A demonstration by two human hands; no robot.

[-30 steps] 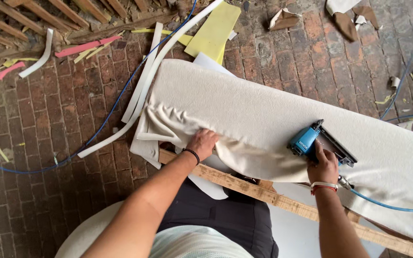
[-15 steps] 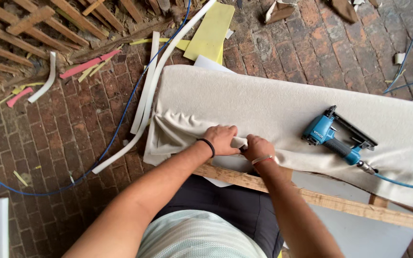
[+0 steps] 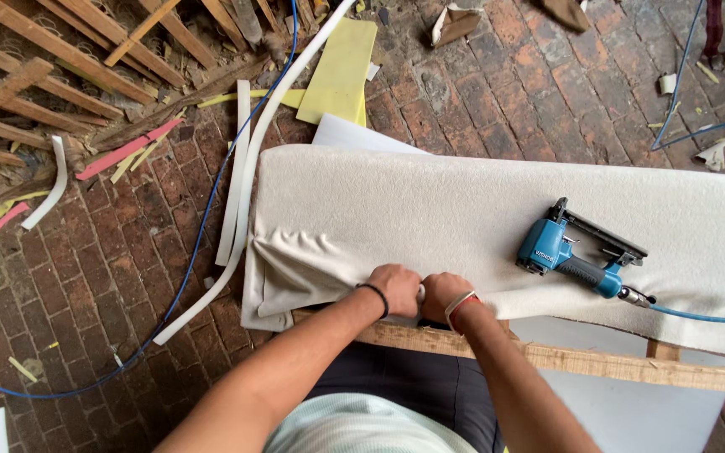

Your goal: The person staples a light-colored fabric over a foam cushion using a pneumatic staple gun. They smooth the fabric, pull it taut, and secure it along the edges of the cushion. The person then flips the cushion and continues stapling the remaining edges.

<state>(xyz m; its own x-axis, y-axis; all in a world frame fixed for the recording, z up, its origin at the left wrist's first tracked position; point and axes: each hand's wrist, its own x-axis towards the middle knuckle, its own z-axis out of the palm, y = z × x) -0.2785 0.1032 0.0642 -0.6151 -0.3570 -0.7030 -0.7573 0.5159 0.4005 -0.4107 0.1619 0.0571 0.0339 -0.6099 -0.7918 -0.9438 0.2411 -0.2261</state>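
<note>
Released a second ago, the blue pneumatic stapler (image 3: 576,256) now rests on the cream fabric (image 3: 463,210) while the left hand (image 3: 396,288) and right hand (image 3: 445,294), side by side, pinch the fabric's near edge over the wooden rail (image 3: 564,359).

No packages, signs or screens in view. One label only: a small pale marking printed on the side of the blue pneumatic staple gun (image 3: 579,252), near its head. The gun lies on its side on the cream upholstery fabric (image 3: 430,210), right of centre. Marking shape roughly oblong; colour light against the blue body.
</note>
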